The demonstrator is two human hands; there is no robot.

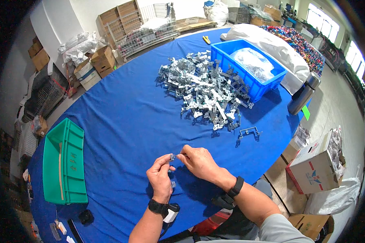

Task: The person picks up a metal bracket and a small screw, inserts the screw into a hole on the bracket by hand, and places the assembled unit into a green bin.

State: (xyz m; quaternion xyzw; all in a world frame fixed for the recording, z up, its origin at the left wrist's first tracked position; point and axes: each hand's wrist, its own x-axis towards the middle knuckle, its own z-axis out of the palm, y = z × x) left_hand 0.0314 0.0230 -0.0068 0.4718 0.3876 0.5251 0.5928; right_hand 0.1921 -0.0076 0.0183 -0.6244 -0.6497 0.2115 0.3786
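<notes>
Just in front of my body, my left hand (160, 178) is closed around a small metal bracket (172, 157). One end of it shows at the fingertips, and another shiny bit shows below the palm; the middle is hidden by the fingers. My right hand (202, 163) pinches at the upper end of the same bracket, thumb and forefinger pressed together. Beyond the hands lies a large heap of similar metal brackets (207, 91). A single bracket (248, 133) rests apart from the heap, on its near right side.
A blue bin (258, 86) holding a clear plastic bag stands behind the heap, with a steel flask (304, 94) to its right. At left is a green bin (74, 184). A yellow-handled tool (206, 39) lies far back on the blue tablecloth (121, 121). An open carton (314, 166) stands at right.
</notes>
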